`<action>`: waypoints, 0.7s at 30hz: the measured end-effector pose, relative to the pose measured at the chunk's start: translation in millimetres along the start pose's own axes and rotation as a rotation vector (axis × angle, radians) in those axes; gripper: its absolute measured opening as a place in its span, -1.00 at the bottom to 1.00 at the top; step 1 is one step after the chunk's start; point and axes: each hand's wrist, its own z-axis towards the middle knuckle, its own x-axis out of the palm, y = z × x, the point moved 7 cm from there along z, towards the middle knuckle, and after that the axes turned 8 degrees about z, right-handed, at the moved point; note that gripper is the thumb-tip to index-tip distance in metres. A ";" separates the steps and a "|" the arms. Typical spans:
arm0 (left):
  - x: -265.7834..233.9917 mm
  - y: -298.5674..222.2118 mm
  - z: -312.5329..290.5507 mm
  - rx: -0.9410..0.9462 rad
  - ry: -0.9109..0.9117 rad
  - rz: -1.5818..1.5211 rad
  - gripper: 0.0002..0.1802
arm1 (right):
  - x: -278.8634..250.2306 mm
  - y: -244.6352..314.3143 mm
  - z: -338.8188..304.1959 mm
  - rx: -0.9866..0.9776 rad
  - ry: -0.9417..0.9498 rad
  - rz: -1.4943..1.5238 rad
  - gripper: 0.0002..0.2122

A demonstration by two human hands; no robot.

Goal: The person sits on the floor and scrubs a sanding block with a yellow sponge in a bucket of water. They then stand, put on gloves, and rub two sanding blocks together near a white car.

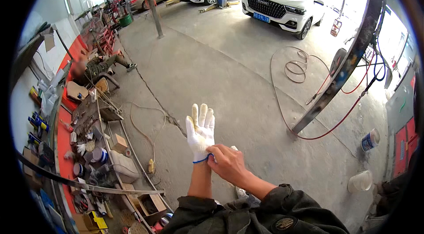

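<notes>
Head view, and the biggest thing out there was the concrete floor (212, 75), grey and wide, running back to a white car (282, 4) parked nose-on. Next down in size came a dark steel post (344, 75), leaning across the right side, and well below it a pale bucket (360, 181). Then to the centre, where the action was! The left hand (202, 130) stood up with its fingers extended, gripping nothing at all. The right hand (227, 162), bare, came across and had its fingertips pinched at the left wrist. And what was it pinching? A white knitted glove (203, 140), there on the left hand, its cuff around the wrist just above bare forearm. It looked light, soft and stretchy, nothing fragile about it, with a fabric surface that seemed unlikely to slip from bare fingers. The knit probably gave easily, so a steady pull looked better than a sharp yank, which might have strained the stitching. Smallest of all, the blue edge (199, 160) of that cuff: doubled and firmer by the look of it, easily the best place to take hold, and that was right where the fingers were!
</notes>
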 end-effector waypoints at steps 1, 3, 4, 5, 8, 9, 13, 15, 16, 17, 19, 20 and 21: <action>-0.8 4.9 -1.9 -0.035 0.008 -0.044 -0.36 | 6.2 -10.1 -0.5 0.049 0.070 0.069 -0.82; -13.2 22.0 -8.9 -0.107 0.042 -0.151 -0.40 | 20.5 -32.0 -4.3 0.147 0.210 0.209 -0.84; -19.6 32.4 -13.9 -0.160 0.023 -0.256 -0.39 | 25.5 -39.4 -7.8 0.156 0.271 0.257 -0.84; -27.4 43.9 -17.7 -0.213 0.005 -0.363 -0.38 | 29.0 -47.0 -12.2 0.167 0.331 0.305 -0.85; -58.8 39.4 -25.7 -0.157 -0.070 -0.133 -0.43 | 43.9 -44.2 -23.9 0.263 0.510 0.442 -0.84; -65.7 37.9 -29.4 -0.120 -0.113 -0.054 -0.43 | 48.8 -45.2 -32.1 0.316 0.569 0.473 -0.83; -65.1 6.4 -22.6 0.165 -0.020 0.703 -0.43 | 55.5 -64.1 -49.1 0.457 0.551 0.662 -0.83; -56.5 2.4 -16.9 0.137 -0.099 0.683 -0.41 | 61.5 -88.1 -66.4 0.685 0.360 1.046 -0.89; -51.1 0.0 -18.0 0.129 -0.141 0.669 -0.40 | 57.7 -100.6 -69.8 0.802 0.241 1.145 -0.91; -44.2 -1.3 -23.2 0.057 -0.110 0.646 -0.42 | 55.0 -114.6 -75.3 0.919 0.114 1.237 -0.92; -33.0 1.8 -28.6 -0.090 -0.023 0.572 -0.44 | 48.5 -148.0 -84.7 1.103 -0.105 1.516 -0.83; -56.8 21.2 -36.9 -0.211 0.061 0.638 -0.41 | 46.3 -144.6 -77.6 1.182 -0.165 1.662 -0.80; -52.8 25.4 -51.5 -0.271 0.140 0.748 -0.42 | 48.2 -140.3 -70.9 1.256 -0.229 1.819 -0.76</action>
